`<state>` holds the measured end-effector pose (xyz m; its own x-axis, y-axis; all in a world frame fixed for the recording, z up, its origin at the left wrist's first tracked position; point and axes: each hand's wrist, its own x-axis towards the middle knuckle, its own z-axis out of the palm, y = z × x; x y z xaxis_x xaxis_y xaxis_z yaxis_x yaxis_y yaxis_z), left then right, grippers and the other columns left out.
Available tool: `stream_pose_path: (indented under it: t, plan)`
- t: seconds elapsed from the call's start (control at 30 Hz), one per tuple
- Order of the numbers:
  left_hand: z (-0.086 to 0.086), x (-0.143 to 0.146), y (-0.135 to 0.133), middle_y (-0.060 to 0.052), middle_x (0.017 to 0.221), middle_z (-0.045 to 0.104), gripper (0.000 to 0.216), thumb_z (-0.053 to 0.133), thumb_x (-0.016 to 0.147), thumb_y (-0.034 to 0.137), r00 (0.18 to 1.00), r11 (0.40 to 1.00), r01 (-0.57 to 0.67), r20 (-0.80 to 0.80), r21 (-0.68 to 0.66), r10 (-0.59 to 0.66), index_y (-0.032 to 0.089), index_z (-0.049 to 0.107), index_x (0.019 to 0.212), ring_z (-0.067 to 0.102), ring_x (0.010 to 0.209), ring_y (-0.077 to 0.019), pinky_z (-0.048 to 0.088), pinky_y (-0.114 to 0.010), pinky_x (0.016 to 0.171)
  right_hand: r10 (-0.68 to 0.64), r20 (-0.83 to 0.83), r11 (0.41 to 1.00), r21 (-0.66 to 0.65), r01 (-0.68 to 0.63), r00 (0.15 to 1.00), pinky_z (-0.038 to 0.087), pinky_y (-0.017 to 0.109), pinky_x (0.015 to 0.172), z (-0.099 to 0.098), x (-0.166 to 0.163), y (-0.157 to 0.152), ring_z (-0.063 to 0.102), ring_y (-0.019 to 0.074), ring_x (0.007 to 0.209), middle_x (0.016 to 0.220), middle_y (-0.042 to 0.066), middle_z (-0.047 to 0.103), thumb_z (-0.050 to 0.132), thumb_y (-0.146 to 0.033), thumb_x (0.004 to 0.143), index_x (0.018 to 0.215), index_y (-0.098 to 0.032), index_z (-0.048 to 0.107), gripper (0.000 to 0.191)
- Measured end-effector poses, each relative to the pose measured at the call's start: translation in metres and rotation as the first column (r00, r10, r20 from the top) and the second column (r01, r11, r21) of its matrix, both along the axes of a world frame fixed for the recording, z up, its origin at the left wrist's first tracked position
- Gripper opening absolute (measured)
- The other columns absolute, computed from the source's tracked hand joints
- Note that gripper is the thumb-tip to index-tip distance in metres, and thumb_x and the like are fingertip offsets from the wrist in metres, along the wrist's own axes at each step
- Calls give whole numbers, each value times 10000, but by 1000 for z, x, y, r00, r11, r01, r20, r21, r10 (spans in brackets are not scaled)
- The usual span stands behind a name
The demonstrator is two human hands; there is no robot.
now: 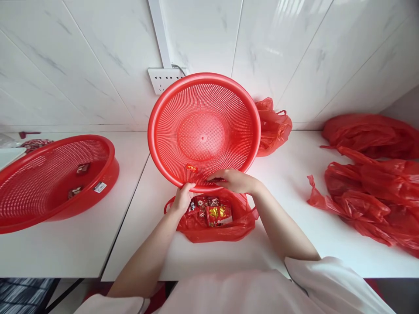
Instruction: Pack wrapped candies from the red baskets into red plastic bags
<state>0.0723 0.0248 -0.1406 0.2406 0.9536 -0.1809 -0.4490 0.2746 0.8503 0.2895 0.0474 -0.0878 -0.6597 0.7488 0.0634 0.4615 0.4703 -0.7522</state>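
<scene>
Room to pass lies over the bench (293, 187) between the tilted basket (202, 135) and the heaped red bags (363, 183) at right, though the right forearm (284, 224) crosses the near part, the basket blocks the way straight to the wall (278, 65), and another basket (88, 196) bars the far left.

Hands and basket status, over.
Left hand gripping tilted basket. Right hand reaching inside. Red packet in basket; open bag below holds more. Basket partly hides bag.

The white table (288, 183), split by a dark seam (125, 216), bears a red basket (109, 150) at left, an open bag (216, 233) of packets (219, 214) mid-front, a back bag (275, 131) and crumpled bags (363, 185) at right.
</scene>
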Motion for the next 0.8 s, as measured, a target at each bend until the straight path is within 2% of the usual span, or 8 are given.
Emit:
stream_pose_path:
  t: [0.07,0.13,0.27,0.4,0.5,0.57,0.67,0.8]
  plan:
    - [0,-1,1,-92,971,731,203,580,757,237,1000,1000,-6,5,6,6,153,684,910,635,1092,-308,499,-454,932,-104,-97,993,-56,99,990,504,370,955,0,5,2,659,204,1057,1168,50,700,492,-195,919,1248,-231,635,361]
    - [-1,-3,2,-106,982,731,233,575,765,244,1000,1000,2,13,7,-2,131,683,938,638,1088,-309,495,-462,937,-169,-190,978,-158,140,967,518,378,944,-1,7,4,664,208,1049,1169,66,700,537,-230,909,1285,-212,605,383]
    - [-2,-5,3,-122,996,732,224,571,775,238,1000,1000,-10,26,10,9,108,681,921,658,1051,-300,497,-461,929,-182,-362,926,-376,36,914,546,381,897,5,7,2,686,207,988,1116,91,719,637,-305,857,1214,-172,638,381]
    - [-2,-6,4,-133,979,736,201,576,766,233,1000,1000,-14,10,-10,14,100,686,870,675,1002,-298,511,-453,903,-105,-384,900,-428,-76,917,560,356,827,15,4,-5,701,202,889,975,84,745,682,-382,824,1063,-135,684,343]
    - [0,-4,3,-123,974,737,249,580,764,244,1000,1000,8,-2,2,-8,103,692,936,668,1013,-298,516,-445,894,-48,-271,947,-318,-42,961,544,364,855,15,-1,-6,691,207,916,983,66,742,596,-428,888,1025,-164,709,318]
    - [2,-2,1,-101,964,736,252,588,766,252,1000,999,30,-8,14,-30,133,688,963,661,1031,-294,517,-439,891,-139,-198,982,-156,109,970,518,386,916,9,-8,-4,671,221,999,1077,70,724,545,-433,919,1040,-184,711,322]
    - [3,0,-5,-74,931,731,186,612,761,285,996,999,51,-72,-1,-51,179,686,895,663,1012,-282,520,-412,868,-255,-146,964,41,263,956,445,430,1038,-8,-22,-1,579,245,1202,1309,98,615,489,-399,951,1230,-193,626,373]
    - [0,2,-12,-56,904,719,168,626,750,343,974,991,107,-194,-76,-120,194,671,813,670,953,-267,527,-349,765,-180,-71,966,175,190,981,315,478,1148,-30,-40,-2,333,256,1419,1540,126,343,442,-325,967,1465,-177,380,523]
